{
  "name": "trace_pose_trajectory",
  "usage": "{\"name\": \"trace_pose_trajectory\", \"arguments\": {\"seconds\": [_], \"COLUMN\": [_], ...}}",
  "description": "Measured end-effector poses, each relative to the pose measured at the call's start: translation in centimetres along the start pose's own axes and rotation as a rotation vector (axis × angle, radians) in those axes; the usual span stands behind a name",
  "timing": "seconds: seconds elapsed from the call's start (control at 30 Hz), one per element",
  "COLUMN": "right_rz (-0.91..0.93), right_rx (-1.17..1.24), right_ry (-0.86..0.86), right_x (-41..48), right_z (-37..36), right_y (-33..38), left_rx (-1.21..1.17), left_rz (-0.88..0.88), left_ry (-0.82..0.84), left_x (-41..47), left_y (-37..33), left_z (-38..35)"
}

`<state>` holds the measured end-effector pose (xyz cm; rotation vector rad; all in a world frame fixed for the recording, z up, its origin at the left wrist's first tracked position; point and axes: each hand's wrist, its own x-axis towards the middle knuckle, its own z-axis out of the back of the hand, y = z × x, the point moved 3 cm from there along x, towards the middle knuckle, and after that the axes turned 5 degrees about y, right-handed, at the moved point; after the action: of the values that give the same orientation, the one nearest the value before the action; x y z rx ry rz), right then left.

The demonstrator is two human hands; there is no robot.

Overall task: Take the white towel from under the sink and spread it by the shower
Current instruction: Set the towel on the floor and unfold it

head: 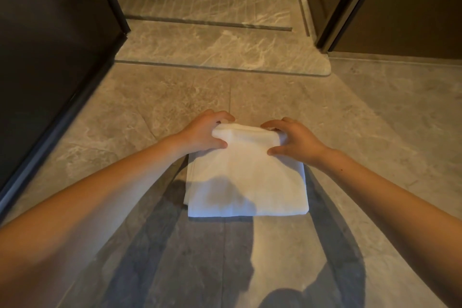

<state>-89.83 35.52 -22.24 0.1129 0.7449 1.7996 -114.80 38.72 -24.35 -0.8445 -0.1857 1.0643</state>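
Marble floor [375, 132], folded white towel [246, 177], left hand [203, 134] and right hand [297, 141] pinching its far edge

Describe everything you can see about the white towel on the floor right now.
The white towel is plain, soft-looking cloth, still folded into a thick, roughly square stack with layered edges showing at its left side. It lies flat on the grey marble-look floor tiles, just short of the raised shower threshold. The left hand and right hand grip its two far corners, fingers curled over the far edge, thumbs on top. Shadow covers part of its near half.
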Motion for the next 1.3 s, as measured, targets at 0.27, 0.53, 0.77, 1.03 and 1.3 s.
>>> {"name": "trace_pose_trajectory", "arguments": {"seconds": [0.27,0.53,0.77,1.03,1.3], "right_rz": [0.074,0.093,0.085,0.098,0.065], "right_rx": [0.409,0.502,0.482,0.452,0.3], "right_ry": [0.111,0.176,0.065,-0.148,-0.236], "right_x": [-1.0,-2.0,-2.3,-2.0,-2.2], "right_z": [1.8,3.9,4.0,6.5,10.2], "right_y": [0.4,0.8,1.5,2.8,4.0], "left_rx": [-0.238,-0.349,-0.376,-0.326,-0.269], "left_rz": [-0.099,-0.101,-0.107,-0.113,-0.163], "left_ry": [0.072,0.061,-0.012,-0.15,-0.284], "left_x": [-1.5,-2.3,-2.9,-1.7,-1.5], "left_y": [-1.6,-1.9,-2.4,-4.0,-6.3], "left_z": [2.0,2.6,2.6,5.4,8.3]}}
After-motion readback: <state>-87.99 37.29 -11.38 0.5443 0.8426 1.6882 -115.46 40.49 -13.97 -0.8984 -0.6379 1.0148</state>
